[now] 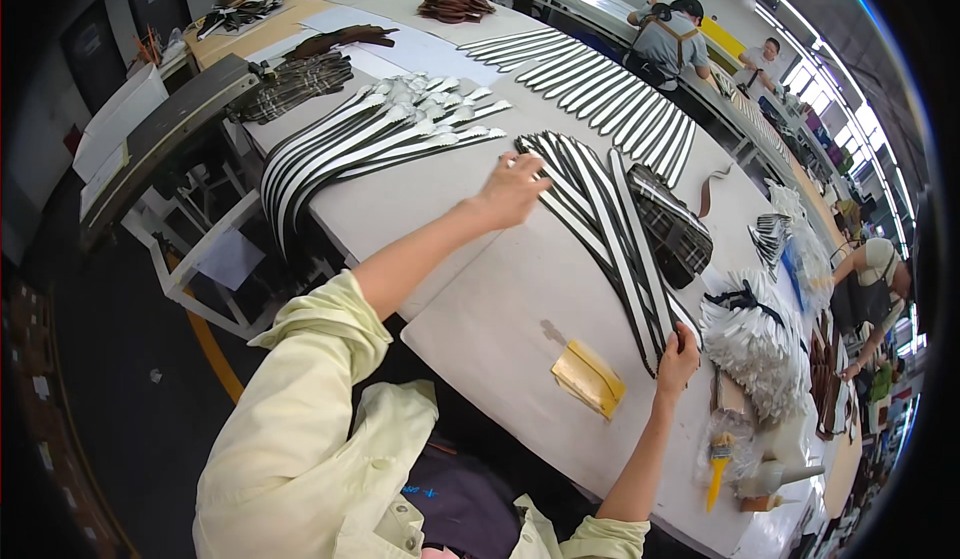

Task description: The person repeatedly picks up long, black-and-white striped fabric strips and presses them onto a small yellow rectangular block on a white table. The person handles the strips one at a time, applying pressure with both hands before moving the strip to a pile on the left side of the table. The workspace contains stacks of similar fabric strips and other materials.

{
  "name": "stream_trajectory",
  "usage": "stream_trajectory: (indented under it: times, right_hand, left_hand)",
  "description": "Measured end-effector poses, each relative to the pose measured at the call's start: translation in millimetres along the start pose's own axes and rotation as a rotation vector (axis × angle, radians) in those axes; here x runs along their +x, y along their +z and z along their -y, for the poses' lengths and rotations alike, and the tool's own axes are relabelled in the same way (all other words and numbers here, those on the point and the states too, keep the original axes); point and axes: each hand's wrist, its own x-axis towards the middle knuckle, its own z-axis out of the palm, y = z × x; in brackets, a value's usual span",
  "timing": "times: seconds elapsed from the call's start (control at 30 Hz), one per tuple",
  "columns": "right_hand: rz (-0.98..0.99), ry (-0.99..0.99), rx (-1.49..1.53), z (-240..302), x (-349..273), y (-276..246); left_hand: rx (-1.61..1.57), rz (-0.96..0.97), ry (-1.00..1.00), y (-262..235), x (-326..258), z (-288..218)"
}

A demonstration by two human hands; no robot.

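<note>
Long, narrow black-and-white strips (590, 214) lie in an overlapping, fanned pile in front of me. My left hand (513, 194) is at the pile's far left end, its fingers bent and closed on a strip end. At the near right end, my right hand (679, 364) pinches the other end of a strip between thumb and fingers. Beside the pile lies a folded bundle of dark plaid strips (672, 224). A yellow, flat pad or packet (588, 379) rests on the table left of my right hand.
More strips (350, 144) with white ends drape over the table's left edge; a long row of strips (600, 89) spans the far side. At right are a bundle of white strips (755, 344), a yellow-handled brush (717, 469) and a white bottle (775, 477). Other people (670, 44) work beyond.
</note>
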Motion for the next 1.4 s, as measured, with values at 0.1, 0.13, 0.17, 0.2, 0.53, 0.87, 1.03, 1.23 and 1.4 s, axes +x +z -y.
stream_trajectory:
  times: [0.1, 0.13, 0.17, 0.2, 0.53, 0.87, 1.03, 1.23, 1.4]
  right_hand:
    - [-0.094, -0.117, -0.198, 2.6, -12.3, -5.5]
    - [-0.142, -0.192, -0.283, 6.6, -19.1, -8.2]
    - [-0.168, -0.254, -0.283, 11.8, -27.9, -16.3]
    - [-0.132, -0.213, -0.269, 15.5, -39.4, -22.4]
    - [-0.045, 0.094, -0.021, 81.7, -154.8, -50.2]
    - [0.006, 0.195, -0.065, 79.8, -199.5, -63.8]
    - [-0.001, 0.011, -0.083, 92.7, -202.5, -51.8]
    - [0.038, -0.031, -0.003, 116.4, -204.1, -47.7]
    - [0.493, 0.127, 0.487, 184.6, -199.2, 1.9]
  left_hand:
    - [0.115, -0.053, -0.239, 3.7, -71.3, 84.0]
    - [0.135, -0.063, -0.354, -4.1, -94.1, 112.3]
    - [0.256, -0.064, -0.424, -12.3, -111.0, 136.1]
    - [0.389, -0.018, -0.529, -23.8, -121.7, 152.8]
    - [0.309, -0.008, -1.169, -99.6, -214.1, 299.6]
    - [0.183, 0.140, -1.123, -113.7, -208.1, 305.6]
    - [0.186, -0.103, -0.991, -127.2, -219.6, 299.8]
    - [-0.087, -0.594, -0.659, -162.5, -224.0, 154.2]
    - [-0.284, -0.270, -0.096, -198.7, -240.2, -34.2]
